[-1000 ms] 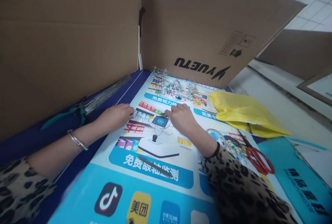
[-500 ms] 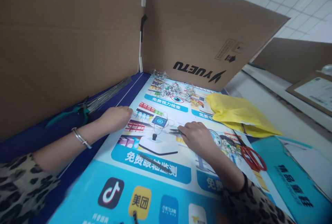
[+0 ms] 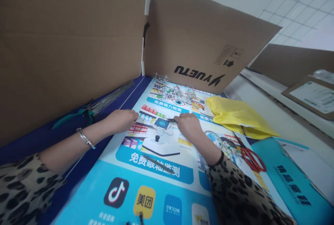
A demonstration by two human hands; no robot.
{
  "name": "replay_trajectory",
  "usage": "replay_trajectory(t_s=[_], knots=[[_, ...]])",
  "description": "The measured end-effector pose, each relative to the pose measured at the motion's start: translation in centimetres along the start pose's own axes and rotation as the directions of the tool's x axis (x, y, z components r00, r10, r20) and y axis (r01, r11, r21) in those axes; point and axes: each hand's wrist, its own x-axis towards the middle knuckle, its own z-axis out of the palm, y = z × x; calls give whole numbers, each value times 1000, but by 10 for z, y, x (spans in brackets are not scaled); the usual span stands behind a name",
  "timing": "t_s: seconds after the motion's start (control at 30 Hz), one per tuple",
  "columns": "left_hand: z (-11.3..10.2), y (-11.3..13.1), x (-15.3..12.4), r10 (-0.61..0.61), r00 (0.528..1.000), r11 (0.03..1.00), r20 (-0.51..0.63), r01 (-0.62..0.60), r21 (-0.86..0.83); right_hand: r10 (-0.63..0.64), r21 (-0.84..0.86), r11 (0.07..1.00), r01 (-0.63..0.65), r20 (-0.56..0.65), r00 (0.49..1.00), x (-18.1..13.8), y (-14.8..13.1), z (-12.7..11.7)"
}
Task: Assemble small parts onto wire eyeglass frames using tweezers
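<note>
My left hand [image 3: 122, 119] rests on the left part of a printed blue poster [image 3: 156, 169], its fingers curled and pinched at the tips; what they hold is too small to name. My right hand [image 3: 188, 125] lies a little to the right, fingers closed on a thin dark metal tool [image 3: 171, 120] whose tip points left toward the other hand. A fine wire loop [image 3: 164, 131] lies on the poster between the two hands. Both arms wear leopard-print sleeves, and a silver bangle [image 3: 85, 138] circles my left wrist.
Cardboard walls [image 3: 198, 40] stand behind and to the left. A bundle of metal rods [image 3: 112, 94] and green-handled pliers [image 3: 75, 113] lie on the blue cloth at left. A yellow bag [image 3: 237, 117], red scissors [image 3: 252, 159], and small clear parts [image 3: 180, 91] sit to the right and back.
My right hand drew back to the right with the tool, then moved forward and left again toward my left hand. The left hand hardly shifted.
</note>
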Motion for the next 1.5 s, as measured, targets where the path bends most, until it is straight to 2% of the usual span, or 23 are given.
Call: replay_trajectory(t_s=[0.17, 0.43, 0.77, 1.13, 1.23, 1.33, 1.43, 1.5], knots=[[7, 6, 3, 35, 990, 999, -136, -31, 28, -38, -36, 999, 37, -25, 999, 14, -6, 2], [18, 3, 9, 51, 989, 999, -136, -49, 22, -74, -34, 997, 72, -31, 997, 30, -16, -2], [22, 5, 8, 80, 986, 991, -145, -63, 121, -103, 11, 995, 103, -41, 994, 21, -20, -7], [21, 8, 5, 123, 983, 980, -138, -98, 176, -113, 21, 993, 115, -82, 990, 47, -43, -12], [18, 7, 5, 116, 987, 983, -108, -98, 155, -91, 22, 995, 93, -78, 993, 41, -38, -14], [13, 5, 4, 138, 989, 982, -59, -129, 139, -42, 93, 994, 50, -83, 996, 25, -28, -13], [5, 7, 2, 143, 990, 982, -10, -141, 127, 44, 240, 970, -18, -102, 994, 2, -12, -5], [0, 12, -1, 118, 993, 988, 23, -119, 96, 81, 390, 920, -35, -103, 991, -14, -2, 4]])
